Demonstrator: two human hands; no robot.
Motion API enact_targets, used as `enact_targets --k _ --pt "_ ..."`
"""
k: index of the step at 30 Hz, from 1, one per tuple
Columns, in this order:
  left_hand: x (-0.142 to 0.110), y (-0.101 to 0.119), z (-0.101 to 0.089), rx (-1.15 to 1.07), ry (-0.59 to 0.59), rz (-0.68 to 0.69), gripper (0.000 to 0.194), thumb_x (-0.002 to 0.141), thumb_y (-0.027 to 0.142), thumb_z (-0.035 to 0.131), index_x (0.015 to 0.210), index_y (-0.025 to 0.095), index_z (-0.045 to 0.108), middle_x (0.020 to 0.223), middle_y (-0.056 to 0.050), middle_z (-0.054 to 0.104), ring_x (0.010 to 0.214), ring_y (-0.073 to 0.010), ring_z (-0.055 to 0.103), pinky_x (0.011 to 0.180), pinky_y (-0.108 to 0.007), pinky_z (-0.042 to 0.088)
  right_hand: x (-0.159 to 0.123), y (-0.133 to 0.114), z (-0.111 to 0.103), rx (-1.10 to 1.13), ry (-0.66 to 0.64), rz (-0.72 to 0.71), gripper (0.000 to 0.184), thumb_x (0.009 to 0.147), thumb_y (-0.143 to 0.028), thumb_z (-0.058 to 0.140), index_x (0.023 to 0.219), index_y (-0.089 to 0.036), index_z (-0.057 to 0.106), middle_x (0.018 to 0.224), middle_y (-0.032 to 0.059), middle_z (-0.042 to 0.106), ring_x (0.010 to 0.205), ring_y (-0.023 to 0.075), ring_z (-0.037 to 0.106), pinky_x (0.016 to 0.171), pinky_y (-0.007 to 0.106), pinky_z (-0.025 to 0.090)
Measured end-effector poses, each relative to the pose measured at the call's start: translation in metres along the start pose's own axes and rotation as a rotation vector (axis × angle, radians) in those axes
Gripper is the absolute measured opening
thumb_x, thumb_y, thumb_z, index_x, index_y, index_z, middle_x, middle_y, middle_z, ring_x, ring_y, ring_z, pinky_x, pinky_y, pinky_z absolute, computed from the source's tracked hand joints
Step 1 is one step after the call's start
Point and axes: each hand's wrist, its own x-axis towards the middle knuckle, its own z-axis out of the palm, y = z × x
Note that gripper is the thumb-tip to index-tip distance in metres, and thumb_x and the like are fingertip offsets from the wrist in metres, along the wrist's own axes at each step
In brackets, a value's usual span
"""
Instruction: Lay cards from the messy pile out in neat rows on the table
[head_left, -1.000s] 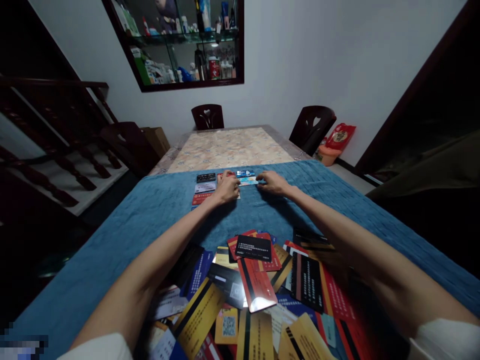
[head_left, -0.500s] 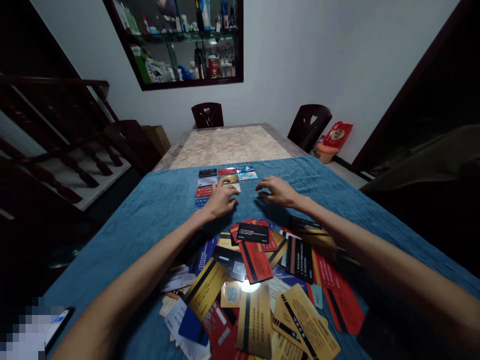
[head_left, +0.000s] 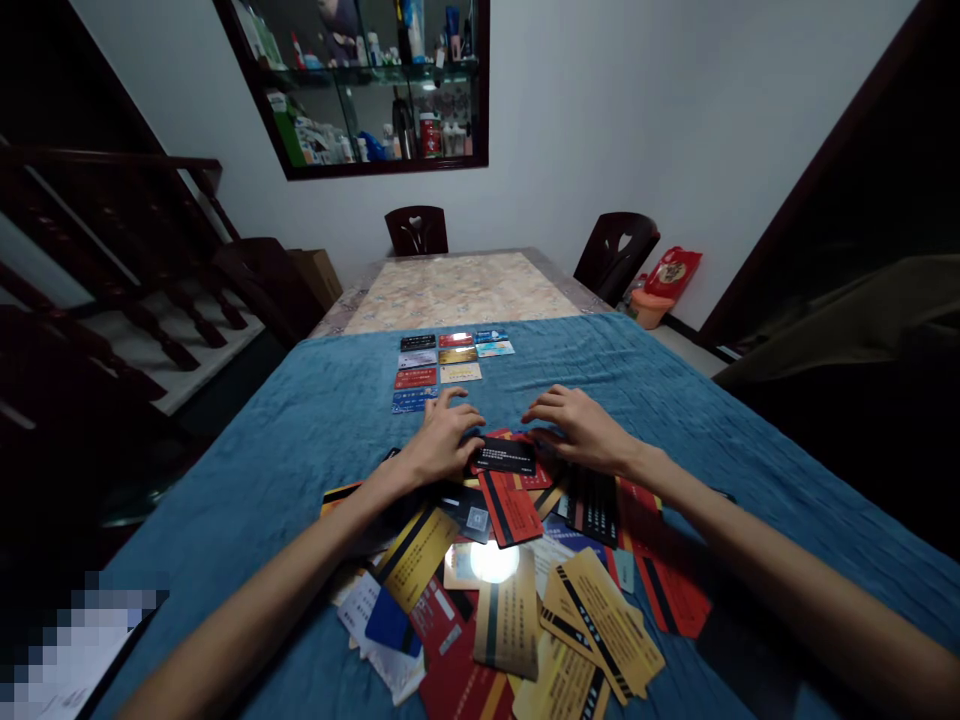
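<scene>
A loose heap of plastic cards lies face down before me, gold, red, blue and black. Near its far edge is a black card (head_left: 506,456), with my left hand (head_left: 442,437) at its left end, fingers spread and thumb close to it; whether they touch I cannot tell. My right hand (head_left: 581,425) hovers over the heap's far right, fingers apart, holding nothing visible. A red card (head_left: 511,508) and a gold card (head_left: 507,620) lie on top. Beyond my hands, several cards form neat columns, among them a blue card (head_left: 415,401) and a whitish card (head_left: 460,372).
A blue cloth (head_left: 300,420) covers the near table, with a patterned tabletop (head_left: 457,285) beyond. A pixelated phone-like device (head_left: 82,650) lies at lower left. Dark chairs (head_left: 416,230) stand around the table, and a red bag (head_left: 673,275) sits at right.
Both hands have drawn back from the card columns toward the heap. My left hand no longer covers the laid-out cards and is now beside the black card.
</scene>
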Motion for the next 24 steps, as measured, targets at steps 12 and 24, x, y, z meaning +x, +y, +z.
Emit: enact_targets --k 12,24 --pt "-0.012 0.01 -0.004 -0.035 -0.154 0.043 0.024 0.087 0.028 0.063 0.109 0.022 0.07 0.118 -0.01 0.068 0.137 -0.0356 0.033 0.108 -0.058 0.029 0.004 -0.031 0.002 -0.002 -0.175 -0.039 0.051 0.09 -0.057 0.057 0.128 -0.024 0.064 0.118 0.0136 0.066 0.107 0.0295 0.052 0.087 0.044 0.042" --pt "-0.014 0.011 -0.008 -0.016 -0.209 0.07 0.018 0.086 0.029 0.066 0.101 0.021 0.071 0.118 -0.01 0.067 0.138 -0.0366 0.032 0.107 -0.059 0.03 0.003 -0.03 0.002 -0.032 -0.258 -0.028 0.045 0.087 -0.054 0.063 0.118 -0.022 0.068 0.114 0.0137 0.067 0.107 0.0306 0.053 0.082 0.042 0.042"
